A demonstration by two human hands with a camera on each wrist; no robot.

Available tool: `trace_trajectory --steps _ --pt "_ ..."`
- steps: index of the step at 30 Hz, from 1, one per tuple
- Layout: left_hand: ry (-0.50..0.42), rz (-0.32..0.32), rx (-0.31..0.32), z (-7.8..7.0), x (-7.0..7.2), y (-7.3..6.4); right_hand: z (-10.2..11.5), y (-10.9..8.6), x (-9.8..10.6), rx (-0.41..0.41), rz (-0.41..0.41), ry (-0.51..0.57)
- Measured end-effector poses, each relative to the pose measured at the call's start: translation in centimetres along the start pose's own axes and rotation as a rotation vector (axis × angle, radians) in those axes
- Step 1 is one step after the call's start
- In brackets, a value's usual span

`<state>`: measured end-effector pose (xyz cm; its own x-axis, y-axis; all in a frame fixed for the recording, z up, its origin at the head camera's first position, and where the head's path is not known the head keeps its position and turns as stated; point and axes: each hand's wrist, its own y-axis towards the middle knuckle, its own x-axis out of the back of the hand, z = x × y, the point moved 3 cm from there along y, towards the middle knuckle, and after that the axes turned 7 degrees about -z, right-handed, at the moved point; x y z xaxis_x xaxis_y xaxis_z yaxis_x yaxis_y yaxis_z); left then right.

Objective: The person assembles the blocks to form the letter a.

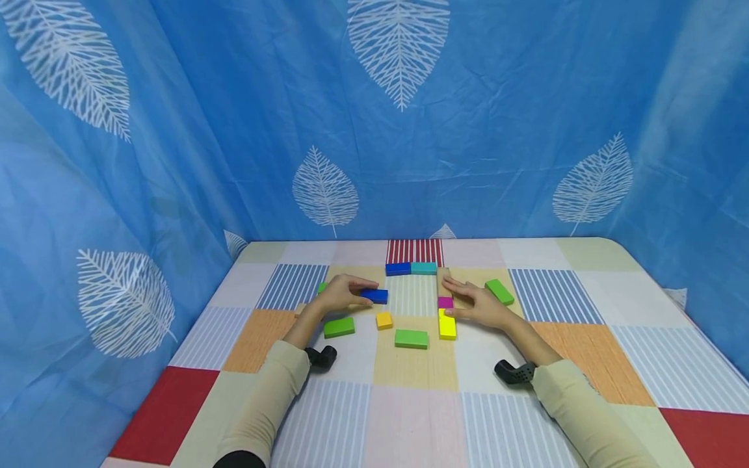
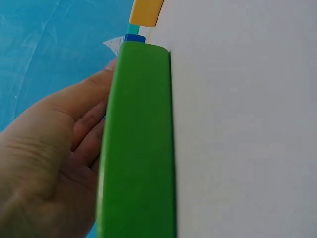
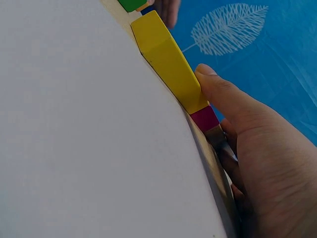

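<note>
A blue block (image 1: 375, 296) is pinched between the thumb and fingers of my left hand (image 1: 342, 294), left of the middle. In the left wrist view a green block (image 2: 136, 139) hides part of this hand. My right hand (image 1: 481, 307) touches a column of blocks with its fingers extended. Its fingertips rest by a plain wooden block (image 1: 443, 281), and its thumb lies against the yellow block (image 3: 168, 62). Between these two sits a small magenta block (image 1: 445, 302). A dark blue block (image 1: 398, 269) and a teal block (image 1: 424, 268) lie end to end at the back.
An orange block (image 1: 383, 320) and a green block (image 1: 411, 338) lie nearer the front. Another green block (image 1: 499, 292) is right of the right hand. Partly hidden blocks lie behind the left wrist. Blue curtain (image 1: 409, 162) surrounds the patchwork-covered table (image 1: 415, 422) at the back and sides.
</note>
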<state>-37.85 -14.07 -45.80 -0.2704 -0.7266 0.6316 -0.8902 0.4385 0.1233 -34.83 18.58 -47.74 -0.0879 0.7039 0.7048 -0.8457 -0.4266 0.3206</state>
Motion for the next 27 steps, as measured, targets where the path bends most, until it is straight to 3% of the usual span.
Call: trace_trajectory --steps 8,14,17,27 --pt "0.082 -0.012 0.005 -0.3 0.1 0.0 0.0 0.1 -0.1 -0.001 0.000 0.004" --pt "0.039 -0.026 0.004 -1.8 -0.4 0.5 -0.2 0.0 -0.1 -0.001 -0.013 0.005" --pt "0.021 -0.044 -0.004 -2.8 -1.3 1.0 -0.2 0.0 0.0 -0.002 -0.016 0.007" --pt "0.106 -0.060 -0.050 -5.4 -4.8 3.0 -0.1 0.1 -0.1 -0.012 0.004 -0.012"
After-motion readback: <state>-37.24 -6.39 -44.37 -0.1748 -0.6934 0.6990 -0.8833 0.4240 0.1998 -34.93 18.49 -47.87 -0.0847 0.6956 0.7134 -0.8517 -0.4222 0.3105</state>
